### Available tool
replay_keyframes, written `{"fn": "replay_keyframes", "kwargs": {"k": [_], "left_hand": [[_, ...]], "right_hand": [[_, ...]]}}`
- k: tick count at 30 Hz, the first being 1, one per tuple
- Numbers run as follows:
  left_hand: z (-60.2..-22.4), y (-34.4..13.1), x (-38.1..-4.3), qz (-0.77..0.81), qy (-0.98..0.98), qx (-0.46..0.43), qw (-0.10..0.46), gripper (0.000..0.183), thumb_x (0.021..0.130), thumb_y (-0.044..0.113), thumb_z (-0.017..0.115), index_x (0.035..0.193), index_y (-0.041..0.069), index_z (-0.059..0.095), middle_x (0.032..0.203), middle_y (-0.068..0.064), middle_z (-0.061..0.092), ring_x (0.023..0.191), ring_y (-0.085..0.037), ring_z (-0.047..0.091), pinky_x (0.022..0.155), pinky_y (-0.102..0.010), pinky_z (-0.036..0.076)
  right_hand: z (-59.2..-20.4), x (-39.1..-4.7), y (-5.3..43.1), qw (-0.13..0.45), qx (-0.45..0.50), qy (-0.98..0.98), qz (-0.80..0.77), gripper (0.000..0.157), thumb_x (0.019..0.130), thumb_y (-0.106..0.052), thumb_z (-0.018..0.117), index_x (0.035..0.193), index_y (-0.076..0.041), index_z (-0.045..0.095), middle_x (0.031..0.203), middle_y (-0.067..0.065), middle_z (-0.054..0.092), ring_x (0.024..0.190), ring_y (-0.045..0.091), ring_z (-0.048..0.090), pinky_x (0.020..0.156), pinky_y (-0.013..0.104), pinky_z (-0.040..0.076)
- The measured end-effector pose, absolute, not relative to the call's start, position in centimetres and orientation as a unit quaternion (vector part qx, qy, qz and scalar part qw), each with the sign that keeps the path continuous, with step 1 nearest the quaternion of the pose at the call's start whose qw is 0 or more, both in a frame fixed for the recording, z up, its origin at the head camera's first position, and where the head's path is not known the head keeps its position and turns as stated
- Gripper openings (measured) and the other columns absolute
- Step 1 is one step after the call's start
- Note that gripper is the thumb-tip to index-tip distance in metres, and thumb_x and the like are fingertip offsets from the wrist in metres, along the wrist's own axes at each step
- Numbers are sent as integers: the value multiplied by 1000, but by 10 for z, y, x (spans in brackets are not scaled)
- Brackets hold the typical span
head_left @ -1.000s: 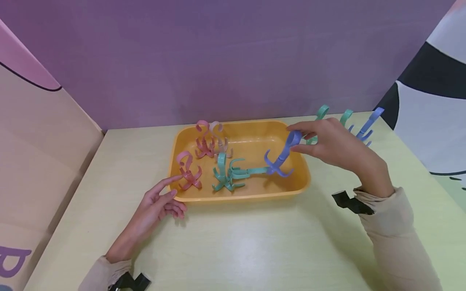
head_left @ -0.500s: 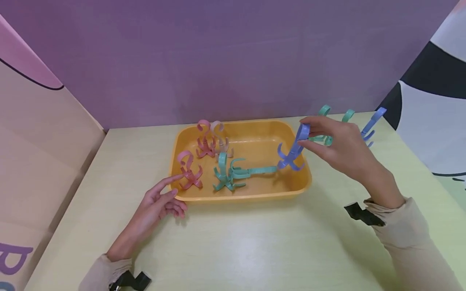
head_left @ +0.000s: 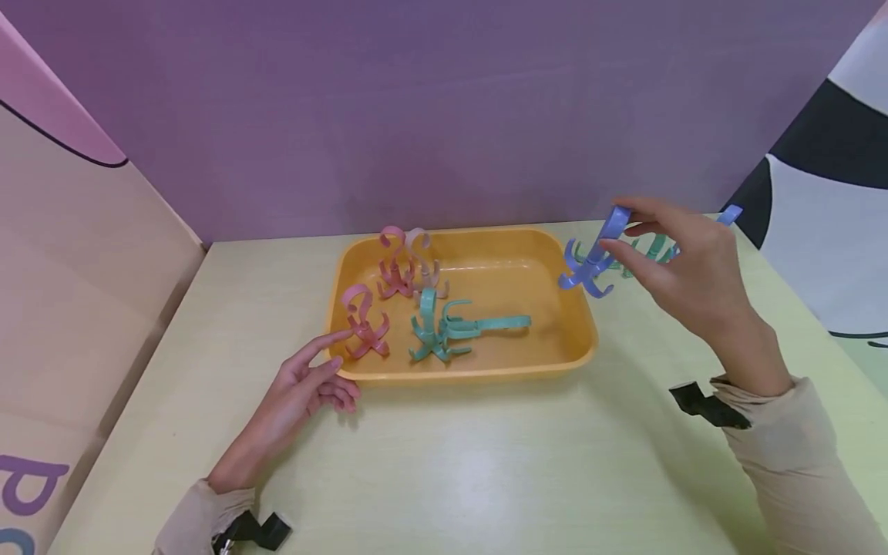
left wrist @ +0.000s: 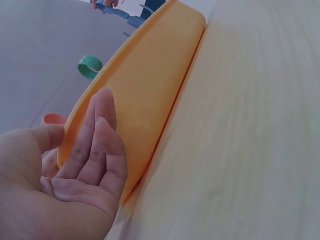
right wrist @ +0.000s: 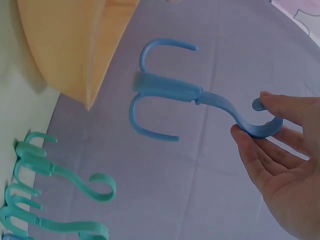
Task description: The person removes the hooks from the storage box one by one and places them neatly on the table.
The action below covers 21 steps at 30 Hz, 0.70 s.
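My right hand [head_left: 694,270] pinches a blue plastic rotating hook [head_left: 590,258] by its curved top, its several prongs pointing down in the head view. The hook overlaps the right end of the yellow tray [head_left: 486,374] there; the right wrist view shows the blue hook [right wrist: 167,87] apart from the tray. My left hand [head_left: 294,393] holds the tray's near left corner, index finger over the rim beside a pink hook [head_left: 368,335]. In the left wrist view its other fingers [left wrist: 107,150] curl loosely along the outer wall.
Inside the tray are another pink hook [head_left: 395,277], a pale pink one [head_left: 428,281], an upright green hook [head_left: 428,335] and a green one lying down [head_left: 486,325]. Right of it stand green hooks [right wrist: 40,165] and a blue one [head_left: 730,214]. A purple wall [head_left: 444,116] rises behind.
My right hand has carried the blue hook right and up, from over the tray to its right end, away from the lying green hook. The left hand stays at the tray's corner.
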<state>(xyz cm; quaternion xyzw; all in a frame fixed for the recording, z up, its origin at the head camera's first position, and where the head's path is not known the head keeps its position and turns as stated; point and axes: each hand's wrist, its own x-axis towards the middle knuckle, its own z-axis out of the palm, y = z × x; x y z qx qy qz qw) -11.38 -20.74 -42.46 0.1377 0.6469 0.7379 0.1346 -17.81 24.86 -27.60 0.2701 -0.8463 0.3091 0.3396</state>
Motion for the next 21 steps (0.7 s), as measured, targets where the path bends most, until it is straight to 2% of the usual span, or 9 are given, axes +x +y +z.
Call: {"fn": "replay_keyframes", "kwargs": {"k": [14,17,21], "left_hand": [[-424,-209,-111,737,648,131,136,48,108,20,44,152,3,33,87,-14,74,74,-26,72,66,-29,58],[-423,-209,-111,739,647,130,136,48,108,20,44,152,3,32,87,-14,74,74,-26,72,66,-29,58],[-423,-210,-111,738,647,132,135,48,108,20,44,152,3,32,87,-15,74,73,-26,72,65,-29,58]], "right_hand": [[-275,-187,268,348,229,-863,286,54,71,9,85,122,0,69,111,16,72,94,-24,51,89,4,39],[-280,-192,272,334,217,-871,288,52,74,4,85,124,-2,68,112,14,71,93,-22,52,88,4,39],[-288,-200,277,296,196,-887,297,48,81,-5,82,126,-5,66,112,11,70,93,-13,54,86,3,39]]}}
